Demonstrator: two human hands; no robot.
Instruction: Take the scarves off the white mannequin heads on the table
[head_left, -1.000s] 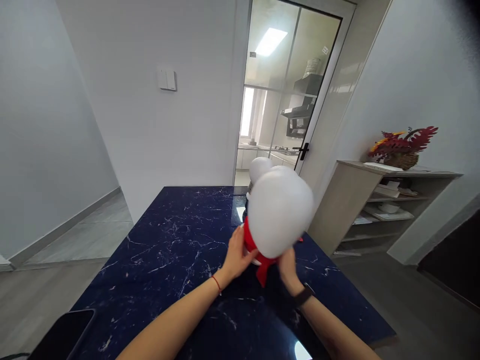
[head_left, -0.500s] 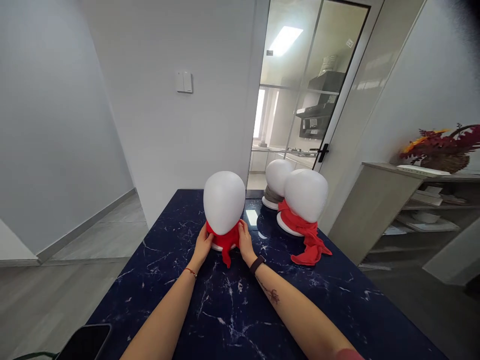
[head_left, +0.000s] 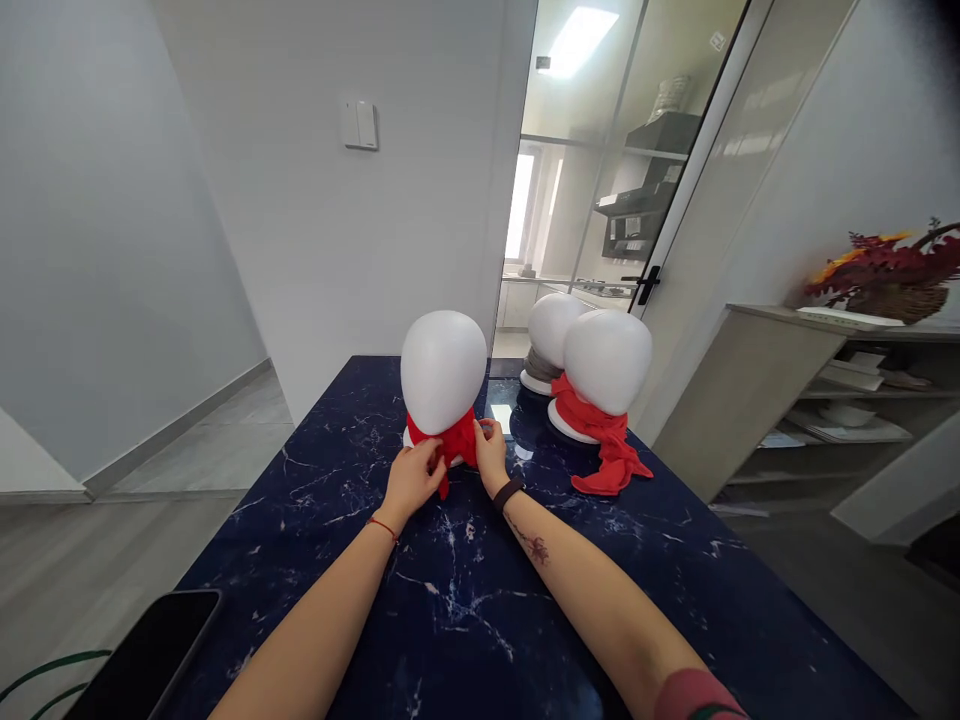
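Observation:
A white mannequin head [head_left: 444, 368] stands upright on the dark blue marbled table [head_left: 450, 590]. Round its neck is a red scarf [head_left: 459, 440], with one end hanging down at the front. My left hand [head_left: 412, 478] is at the front of the neck, its fingers closed on the scarf. On the right side of the neck, my right hand [head_left: 490, 452] pinches the scarf's edge between thumb and fingers. Part of the scarf is hidden behind my left hand.
Back right, another white mannequin head [head_left: 609, 360] wears a red scarf [head_left: 606, 440] trailing onto the table. Behind it stands a third head [head_left: 553, 330] with a grey wrap. A phone [head_left: 150, 650] lies at the near left edge. Shelving [head_left: 780, 370] stands to the right.
My left hand has moved from the left side of the neck to its front, over the scarf. My right hand stays at the right side, fingers now pinching. The view has tilted down slightly.

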